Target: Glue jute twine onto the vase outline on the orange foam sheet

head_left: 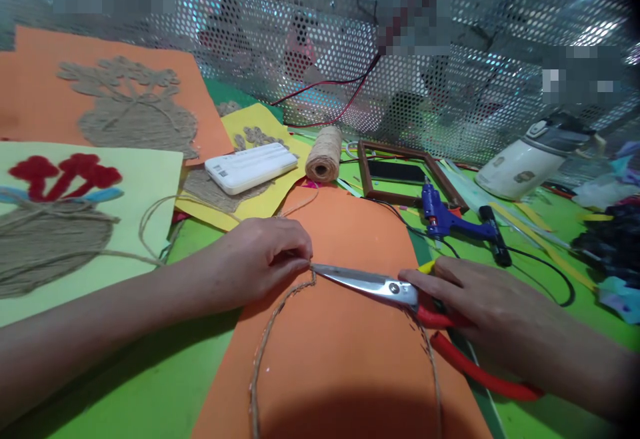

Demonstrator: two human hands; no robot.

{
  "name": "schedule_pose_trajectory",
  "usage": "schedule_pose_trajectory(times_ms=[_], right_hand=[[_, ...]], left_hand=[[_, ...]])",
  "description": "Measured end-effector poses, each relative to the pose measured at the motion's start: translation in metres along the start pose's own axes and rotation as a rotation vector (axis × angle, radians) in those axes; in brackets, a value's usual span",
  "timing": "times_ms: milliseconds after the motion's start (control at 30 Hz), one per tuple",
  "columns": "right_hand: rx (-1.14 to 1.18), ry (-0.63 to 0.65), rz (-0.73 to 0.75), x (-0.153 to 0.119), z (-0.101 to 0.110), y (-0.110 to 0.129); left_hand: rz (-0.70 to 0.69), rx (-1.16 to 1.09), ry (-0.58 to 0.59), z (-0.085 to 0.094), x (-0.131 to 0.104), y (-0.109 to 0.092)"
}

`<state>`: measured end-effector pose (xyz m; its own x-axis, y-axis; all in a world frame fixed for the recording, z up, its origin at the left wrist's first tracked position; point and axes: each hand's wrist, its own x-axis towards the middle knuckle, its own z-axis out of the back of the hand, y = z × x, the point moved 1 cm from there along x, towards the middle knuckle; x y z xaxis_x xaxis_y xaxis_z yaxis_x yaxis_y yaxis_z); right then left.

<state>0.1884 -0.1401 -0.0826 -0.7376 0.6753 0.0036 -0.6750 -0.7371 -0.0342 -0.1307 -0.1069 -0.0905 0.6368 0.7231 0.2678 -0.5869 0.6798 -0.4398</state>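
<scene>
My left hand (pixel 260 255) pinches jute twine, its thumb and forefinger closed just at the tip of the scissors. In my right hand (pixel 470 292) is a pair of scissors (pixel 370 283) with red and yellow handles; the blades point left and look nearly closed at the pinched twine. Below both hands lies an orange sheet (pixel 350 359). A twine outline (pixel 260 352) is laid on it, running down the left side and again down the right. Loose twine trails from my left hand back over the papers at the left.
A twine spool (pixel 324 154) stands behind the sheet. A white power bank (pixel 251 167) rests on yellow paper. To the right are a blue glue gun (pixel 450 220), a brown frame (pixel 367 189) and a white bottle (pixel 523 162). Finished-looking twine vases (pixel 140 122) lie left; a perforated metal panel (pixel 320 45) rises behind.
</scene>
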Motion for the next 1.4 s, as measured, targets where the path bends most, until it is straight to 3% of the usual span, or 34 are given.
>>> schedule_pose_trajectory(times_ms=[267, 500, 733, 1400], right_hand=[[0.014, -0.108, 0.073, -0.0006, 0.0011, 0.0007], [0.047, -0.103, 0.080, -0.0006, -0.0012, 0.0001], [0.001, -0.012, 0.034, 0.0022, -0.0005, 0.0019], [0.051, -0.042, 0.041, 0.0044, 0.0053, 0.0070]], left_hand=[[-0.049, 0.012, -0.023, -0.0020, -0.0014, 0.0010], [-0.048, -0.003, -0.034, -0.0040, -0.0002, 0.0016], [-0.025, -0.005, -0.023, -0.0024, 0.0004, -0.0003], [-0.035, -0.034, -0.013, -0.0008, 0.0007, 0.0002]])
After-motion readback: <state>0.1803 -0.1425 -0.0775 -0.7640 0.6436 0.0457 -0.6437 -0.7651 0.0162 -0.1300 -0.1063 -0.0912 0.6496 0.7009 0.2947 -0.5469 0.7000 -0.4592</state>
